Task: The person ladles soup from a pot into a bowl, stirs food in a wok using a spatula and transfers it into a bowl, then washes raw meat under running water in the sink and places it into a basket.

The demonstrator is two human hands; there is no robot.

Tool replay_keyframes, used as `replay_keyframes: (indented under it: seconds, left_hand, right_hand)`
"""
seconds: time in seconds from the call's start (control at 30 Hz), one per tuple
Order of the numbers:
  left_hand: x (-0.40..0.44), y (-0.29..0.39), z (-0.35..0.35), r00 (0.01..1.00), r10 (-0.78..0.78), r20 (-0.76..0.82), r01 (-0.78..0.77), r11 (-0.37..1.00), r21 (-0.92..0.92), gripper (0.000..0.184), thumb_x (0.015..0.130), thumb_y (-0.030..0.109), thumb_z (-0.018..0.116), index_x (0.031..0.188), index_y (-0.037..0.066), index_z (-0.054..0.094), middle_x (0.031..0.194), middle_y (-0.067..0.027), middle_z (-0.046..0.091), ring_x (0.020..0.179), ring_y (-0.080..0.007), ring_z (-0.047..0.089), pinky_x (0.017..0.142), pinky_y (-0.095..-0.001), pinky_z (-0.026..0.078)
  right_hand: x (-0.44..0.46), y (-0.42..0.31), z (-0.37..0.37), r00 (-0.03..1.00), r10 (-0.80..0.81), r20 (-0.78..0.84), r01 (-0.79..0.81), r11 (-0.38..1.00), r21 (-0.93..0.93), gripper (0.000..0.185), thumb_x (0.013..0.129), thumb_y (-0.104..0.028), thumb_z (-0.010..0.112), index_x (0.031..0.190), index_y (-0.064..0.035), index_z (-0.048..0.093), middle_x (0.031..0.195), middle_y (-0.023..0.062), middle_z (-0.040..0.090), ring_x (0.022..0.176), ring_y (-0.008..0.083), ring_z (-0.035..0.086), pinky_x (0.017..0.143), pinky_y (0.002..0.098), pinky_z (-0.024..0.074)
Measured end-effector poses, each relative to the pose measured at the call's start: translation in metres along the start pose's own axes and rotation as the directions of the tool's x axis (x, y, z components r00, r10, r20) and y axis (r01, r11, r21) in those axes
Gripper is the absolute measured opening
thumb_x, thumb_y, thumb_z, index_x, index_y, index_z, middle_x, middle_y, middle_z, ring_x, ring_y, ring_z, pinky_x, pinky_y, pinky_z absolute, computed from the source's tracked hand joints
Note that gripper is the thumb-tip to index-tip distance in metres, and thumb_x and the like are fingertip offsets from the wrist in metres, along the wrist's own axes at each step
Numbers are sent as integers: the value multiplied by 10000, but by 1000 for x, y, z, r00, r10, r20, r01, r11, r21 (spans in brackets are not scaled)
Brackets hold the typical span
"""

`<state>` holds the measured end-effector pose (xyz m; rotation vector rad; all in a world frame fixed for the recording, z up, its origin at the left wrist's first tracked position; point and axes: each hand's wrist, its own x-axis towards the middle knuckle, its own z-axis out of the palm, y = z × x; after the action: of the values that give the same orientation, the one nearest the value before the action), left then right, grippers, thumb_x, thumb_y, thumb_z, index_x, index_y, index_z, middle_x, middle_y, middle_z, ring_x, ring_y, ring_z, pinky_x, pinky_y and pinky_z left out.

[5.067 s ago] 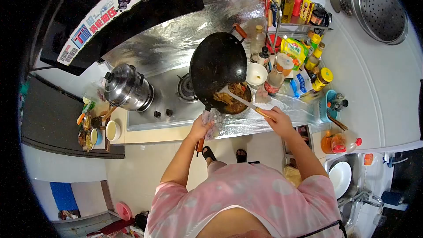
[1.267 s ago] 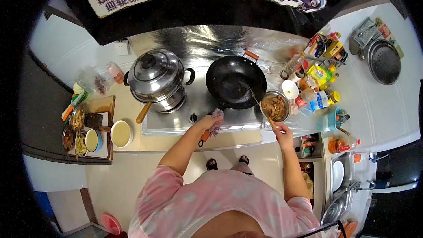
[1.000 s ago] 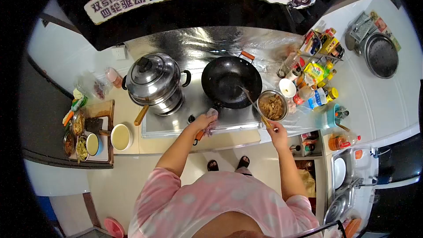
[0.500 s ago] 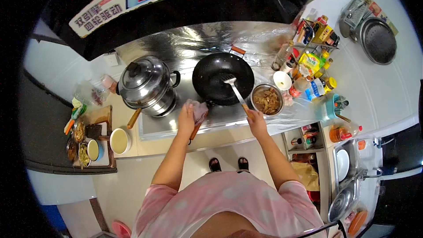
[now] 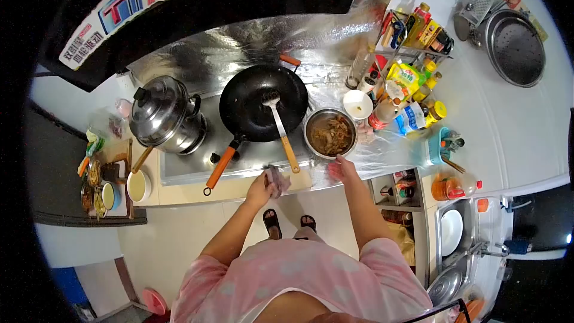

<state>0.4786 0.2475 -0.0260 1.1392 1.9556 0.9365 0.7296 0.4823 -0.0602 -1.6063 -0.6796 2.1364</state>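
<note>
My left hand (image 5: 259, 190) is closed around a crumpled greyish-pink cloth (image 5: 278, 180), in front of the counter edge. My right hand (image 5: 345, 169) is at the near rim of a metal bowl (image 5: 308, 141) of brown cooked food (image 5: 335, 134); its fingers look apart and partly blurred, one at the rim. A black wok (image 5: 242, 104) stands on the stove, its orange handle (image 5: 221, 166) pointing toward me. Lying in the wok is a slotted spatula (image 5: 280, 124), its wooden handle over the near rim. Neither hand touches it.
A steamer pot (image 5: 161, 113) stands left of the wok. Beyond it are a cream bowl (image 5: 139, 186) and dishes on a board. Bottles, seasoning bags (image 5: 411, 118) and a white bowl (image 5: 357, 104) crowd the right. A sink (image 5: 463, 218) is at far right; an open drawer (image 5: 391, 190) sits below.
My right hand has let go of the spatula and moved to the metal bowl. My left hand, still with the cloth, has drawn back from the wok handle. The view has shifted.
</note>
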Motion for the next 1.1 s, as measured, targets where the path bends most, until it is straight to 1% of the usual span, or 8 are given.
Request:
replay_keyframes:
  seconds: [0.1, 0.17, 0.27, 0.37, 0.6, 0.7, 0.9, 1.1]
  left_hand:
    - [-11, 12, 7, 990, 30, -138, 37, 887, 460, 591, 766, 190, 638, 1279, 34, 390, 1164, -196, 532, 1104, -339, 497, 928, -394, 406]
    - [-21, 1, 10, 978, 69, -196, 7, 932, 362, 513, 769, 193, 631, 1229, 42, 459, 1160, -185, 536, 1082, -346, 500, 929, -394, 407]
    - [-48, 1, 0, 992, -19, -129, 62, 938, 342, 372, 780, 178, 622, 1126, 56, 557, 1119, -184, 554, 1020, -345, 527, 900, -400, 423]
    - [-72, 0, 0, 961, -207, -181, 243, 948, 206, 326, 788, 170, 621, 1095, 69, 578, 1114, -182, 559, 1004, -335, 544, 875, -399, 440]
    - [-109, -37, 21, 951, -301, -68, 288, 945, -155, 205, 847, 90, 591, 1046, 38, 577, 877, -39, 614, 847, -128, 560, 788, -266, 459]
    - [-120, -79, 34, 954, -288, -80, 267, 942, -203, 200, 828, 146, 602, 997, 39, 607, 921, -106, 646, 847, -211, 619, 781, -301, 484]
    - [-167, -43, -28, 949, -128, -287, 120, 992, -45, 133, 847, 138, 586, 904, 20, 611, 908, -109, 631, 862, -203, 594, 794, -313, 461]
    - [-254, -108, -109, 833, -328, -446, 245, 941, -234, 184, 838, 198, 589, 781, 23, 602, 768, -101, 619, 781, -217, 582, 717, -325, 450]
  right_hand:
    - [2, -1, 19, 1000, -14, 22, 11, 994, 108, 345, 886, -305, 496, 924, 37, 526, 763, 156, 610, 630, 222, 582, 546, 307, 504]
    - [22, 7, 20, 997, -38, 64, 19, 960, 278, 311, 883, -259, 472, 882, 47, 523, 738, 154, 611, 568, 216, 571, 510, 295, 497]
    - [37, 9, 8, 980, -152, 128, 144, 987, 71, 238, 866, -167, 482, 957, 53, 489, 734, 140, 578, 556, 239, 571, 480, 322, 496]
    - [21, -1, 10, 992, -102, -69, 110, 986, 123, 247, 848, -170, 490, 885, 75, 496, 685, 142, 564, 531, 251, 574, 466, 327, 502]
    - [-49, 5, -14, 973, -229, -44, 213, 950, -230, 210, 777, -140, 503, 813, 64, 475, 655, 178, 590, 488, 224, 584, 389, 290, 454]
    - [-77, 21, -18, 967, -251, -52, 209, 889, -408, 234, 793, -168, 520, 760, 60, 481, 604, 172, 570, 452, 234, 575, 368, 312, 440]
    - [-148, 77, 12, 967, -245, 67, 238, 784, -573, 240, 807, -161, 522, 791, 79, 524, 592, 167, 574, 436, 236, 586, 371, 328, 468]
    - [-203, 162, 90, 983, -36, 178, 146, 738, -659, 147, 772, -138, 544, 749, -6, 483, 557, 100, 519, 430, 219, 571, 383, 298, 472]
